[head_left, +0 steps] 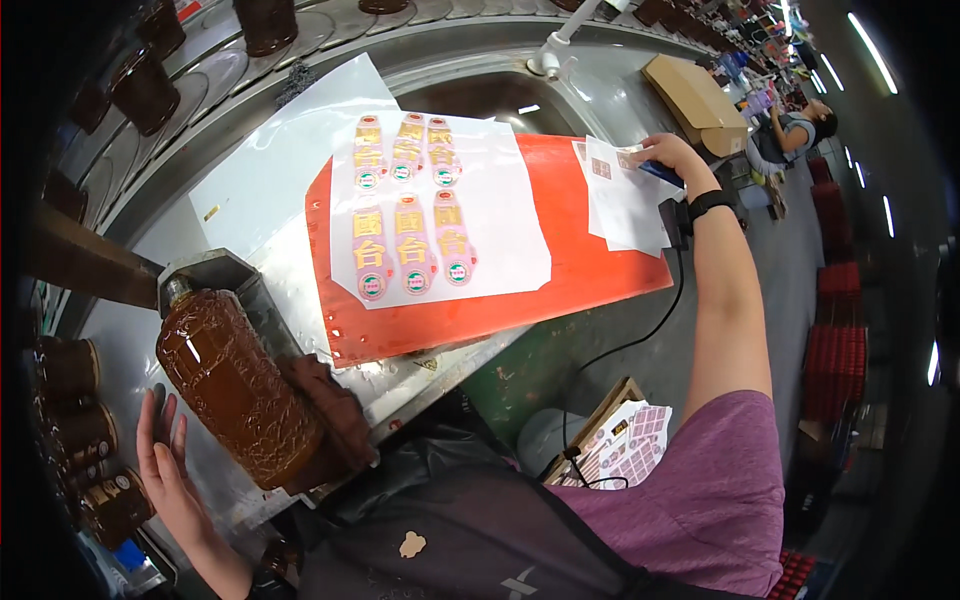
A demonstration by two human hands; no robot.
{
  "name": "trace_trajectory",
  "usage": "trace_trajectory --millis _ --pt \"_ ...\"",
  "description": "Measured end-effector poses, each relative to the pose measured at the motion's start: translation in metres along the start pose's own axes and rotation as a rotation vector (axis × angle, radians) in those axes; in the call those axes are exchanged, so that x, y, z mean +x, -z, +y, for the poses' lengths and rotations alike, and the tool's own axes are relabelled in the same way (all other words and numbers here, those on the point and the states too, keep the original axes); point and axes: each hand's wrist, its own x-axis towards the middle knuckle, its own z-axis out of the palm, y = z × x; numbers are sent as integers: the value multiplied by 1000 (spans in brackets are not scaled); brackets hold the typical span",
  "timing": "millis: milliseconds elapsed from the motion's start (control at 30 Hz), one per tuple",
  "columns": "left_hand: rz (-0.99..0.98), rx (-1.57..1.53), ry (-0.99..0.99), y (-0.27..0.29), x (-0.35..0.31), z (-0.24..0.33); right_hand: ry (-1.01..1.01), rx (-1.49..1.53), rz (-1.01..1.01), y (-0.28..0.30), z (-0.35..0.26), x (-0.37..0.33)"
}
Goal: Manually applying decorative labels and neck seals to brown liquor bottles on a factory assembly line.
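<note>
My left hand is open, its fingers stretched out beside a brown embossed glass bottle. The bottle lies slanted, its neck towards a metal frame and its base by a dark brown cloth. At the right my right hand has its fingers drawn together over a white sheet of small square labels. A dark blue object shows under that hand; what the fingertips pinch is too small to tell. Between the hands, a white sheet with long pink-and-gold labels rests on a red board.
Behind the board are a sink and a white tap. Brown jars stand on a conveyor at the left back. A cardboard box is at the right. A black cable hangs above a box of label sheets. Another person sits farther off.
</note>
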Motion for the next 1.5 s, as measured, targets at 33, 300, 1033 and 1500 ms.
trace_trajectory --millis 33,300,1033,1500 --pt "-3 1 5 1 -1 0 -14 -91 -22 1 -4 2" --pt "-23 7 8 3 2 1 -57 -466 -184 -5 -35 15" --pt "-68 276 -144 -39 -4 24 732 349 107 -45 -172 -83" --pt "-260 350 -186 -74 -9 27 797 670 -699 -138 -344 -252"
